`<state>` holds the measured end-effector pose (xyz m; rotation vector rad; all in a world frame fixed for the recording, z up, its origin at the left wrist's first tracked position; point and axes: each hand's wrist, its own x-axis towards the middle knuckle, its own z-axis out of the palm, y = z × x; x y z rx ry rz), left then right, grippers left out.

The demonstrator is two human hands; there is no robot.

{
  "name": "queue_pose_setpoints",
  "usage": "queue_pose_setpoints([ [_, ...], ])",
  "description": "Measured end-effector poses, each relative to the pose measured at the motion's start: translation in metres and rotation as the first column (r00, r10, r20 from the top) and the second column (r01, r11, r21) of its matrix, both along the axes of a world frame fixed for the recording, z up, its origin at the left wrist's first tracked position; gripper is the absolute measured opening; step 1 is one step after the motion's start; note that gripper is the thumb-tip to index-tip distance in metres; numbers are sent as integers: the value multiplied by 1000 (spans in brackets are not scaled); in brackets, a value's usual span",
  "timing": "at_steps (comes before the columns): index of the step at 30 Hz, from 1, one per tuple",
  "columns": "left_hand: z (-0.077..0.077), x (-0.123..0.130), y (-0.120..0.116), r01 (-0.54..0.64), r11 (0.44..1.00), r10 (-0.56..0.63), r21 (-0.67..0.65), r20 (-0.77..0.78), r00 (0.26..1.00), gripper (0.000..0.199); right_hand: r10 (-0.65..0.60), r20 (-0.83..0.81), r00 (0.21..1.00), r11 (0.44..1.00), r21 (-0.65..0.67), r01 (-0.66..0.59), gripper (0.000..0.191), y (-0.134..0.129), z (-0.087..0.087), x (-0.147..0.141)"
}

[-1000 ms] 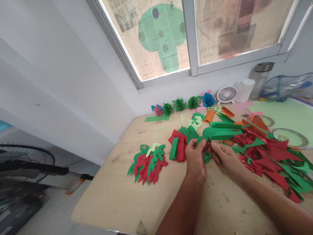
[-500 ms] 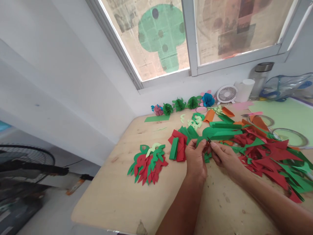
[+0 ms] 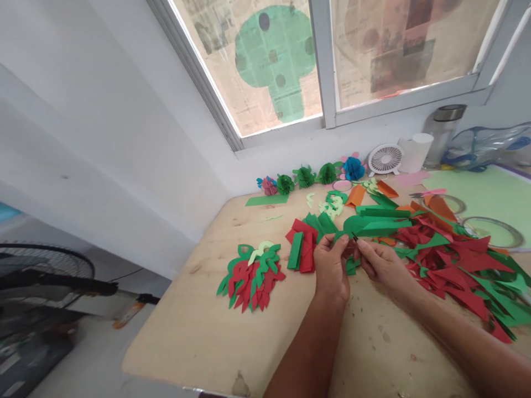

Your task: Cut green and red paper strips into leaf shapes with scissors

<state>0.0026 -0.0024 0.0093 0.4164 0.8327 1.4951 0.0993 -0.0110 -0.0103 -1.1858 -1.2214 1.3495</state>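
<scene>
Over the middle of the table my left hand (image 3: 333,268) pinches a piece of green paper (image 3: 342,235) between thumb and fingers. Close beside it, my right hand (image 3: 380,264) is closed on a small dark-tipped tool (image 3: 355,237); its tip meets the paper's edge, and most of it is hidden in my fingers. Folded green strips (image 3: 375,221) lie just beyond both hands. Left of my left hand are folded red papers (image 3: 307,251) with a green strip on top. Farther left, cut red and green leaf shapes (image 3: 251,279) form a pile.
Red and green paper scraps (image 3: 456,265) spread over the right side. Paper pompoms (image 3: 305,177) line the wall, beside a small white fan (image 3: 385,159) and a bottle (image 3: 446,135). Tape rolls (image 3: 493,232) lie at right. A wooden table (image 3: 186,331) ends at left.
Both hands keep almost the same place and hold. The camera view has shifted very slightly; nothing on the table has visibly moved.
</scene>
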Motion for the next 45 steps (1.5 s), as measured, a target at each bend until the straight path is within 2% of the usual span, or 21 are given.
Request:
queue_pose_setpoints([
  [5,5,-10,3,-22,1000,21,-7,-117,993,26,50,27,998,999,7,-51,50,1,-2,1],
  [10,2,-15,6,-8,1000,13,22,-255,967,18,82,64,995,997,8,-83,49,2,-4,2],
  [14,1,-17,5,27,997,-2,79,-298,955,17,54,133,990,997,41,-60,47,4,-6,5],
  [20,0,-15,7,35,999,-24,41,-247,969,22,-2,265,964,990,135,-35,43,5,-3,7],
  [25,-2,-13,8,39,999,-38,-1,-181,983,25,-15,237,971,987,157,-23,42,5,-2,7],
  [36,1,-15,5,139,990,-141,-31,-53,989,27,22,162,986,995,88,-37,50,1,6,5],
  [45,5,-16,6,125,992,-124,-3,-152,981,27,133,83,988,991,-6,-133,46,3,2,8],
])
